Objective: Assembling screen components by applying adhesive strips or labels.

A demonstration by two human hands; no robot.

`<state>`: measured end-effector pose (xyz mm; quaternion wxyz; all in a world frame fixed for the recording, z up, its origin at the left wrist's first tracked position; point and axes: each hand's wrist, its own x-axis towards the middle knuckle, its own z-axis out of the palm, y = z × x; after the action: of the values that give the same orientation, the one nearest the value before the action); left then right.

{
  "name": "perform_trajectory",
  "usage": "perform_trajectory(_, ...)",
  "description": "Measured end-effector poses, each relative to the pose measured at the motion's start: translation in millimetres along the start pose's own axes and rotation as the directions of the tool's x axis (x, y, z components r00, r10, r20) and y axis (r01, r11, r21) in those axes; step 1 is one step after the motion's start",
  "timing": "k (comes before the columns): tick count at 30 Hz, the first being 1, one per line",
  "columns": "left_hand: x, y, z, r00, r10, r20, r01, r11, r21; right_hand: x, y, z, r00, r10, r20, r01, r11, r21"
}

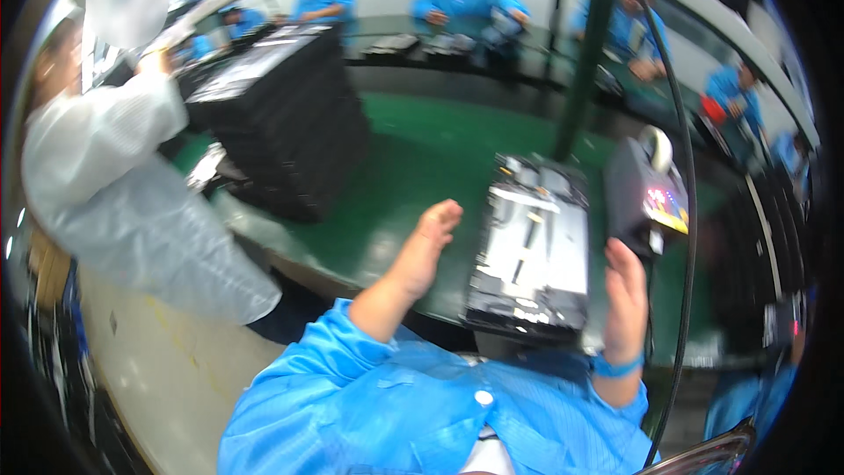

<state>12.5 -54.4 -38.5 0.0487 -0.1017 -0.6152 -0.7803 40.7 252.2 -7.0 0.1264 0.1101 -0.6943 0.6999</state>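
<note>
In front of me on the green table lies a black tray [527,324] holding flat white and silver parts and small black pieces. My left hand [429,246] hovers off the tray's left side, fingers stretched out and nothing in it. On the other side, my right hand [626,295], with a blue band at its wrist, is held upright with straight fingers, just off the tray's right edge. Neither hand appears to grip anything.
A tall stack of black trays [286,127] stands at the back left, beside a person in a white coat [132,193]. Behind the right hand are a dark tape dispenser-like box [640,185] and a hanging black cable [688,211]. A green post [587,62] rises behind the tray.
</note>
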Motion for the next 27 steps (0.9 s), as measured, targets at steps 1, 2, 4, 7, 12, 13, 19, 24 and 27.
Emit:
perform_trajectory(1,1,9,14,0.993,-0.117,-0.012,0.116,0.991,-0.06,-1,12,3,1.0,0.025,0.011,-0.025,0.999,0.04)
perform_trajectory(2,5,5,21,0.986,-0.165,0.02,0.166,0.982,-0.086,0,22,5,0.999,0.038,0.018,-0.039,0.996,0.084)
perform_trajectory(4,10,-12,32,0.982,-0.109,0.154,0.137,0.973,-0.185,1,39,12,0.988,0.116,0.105,-0.137,0.967,0.217)
perform_trajectory(7,11,-15,49,0.99,-0.073,0.118,0.085,0.992,-0.095,3,36,23,0.968,0.204,0.148,-0.244,0.905,0.348)
perform_trajectory(12,5,-19,57,0.987,-0.145,0.073,0.158,0.962,-0.224,-4,19,26,0.96,0.207,0.188,-0.255,0.926,0.279)
perform_trajectory(13,0,-17,56,0.986,-0.154,0.064,0.165,0.961,-0.223,-9,19,27,0.973,0.149,0.178,-0.186,0.958,0.217)
perform_trajectory(19,-11,-8,53,0.964,-0.152,0.217,0.215,0.928,-0.304,-15,19,-9,0.952,0.268,0.15,-0.305,0.879,0.366)
perform_trajectory(24,-11,-15,45,0.963,-0.128,0.237,0.196,0.936,-0.292,18,10,-69,0.873,0.382,-0.305,-0.324,0.919,0.223)
perform_trajectory(27,-8,-15,48,0.962,-0.096,0.256,0.171,0.942,-0.288,43,11,-89,0.845,0.494,-0.205,-0.448,0.863,0.233)
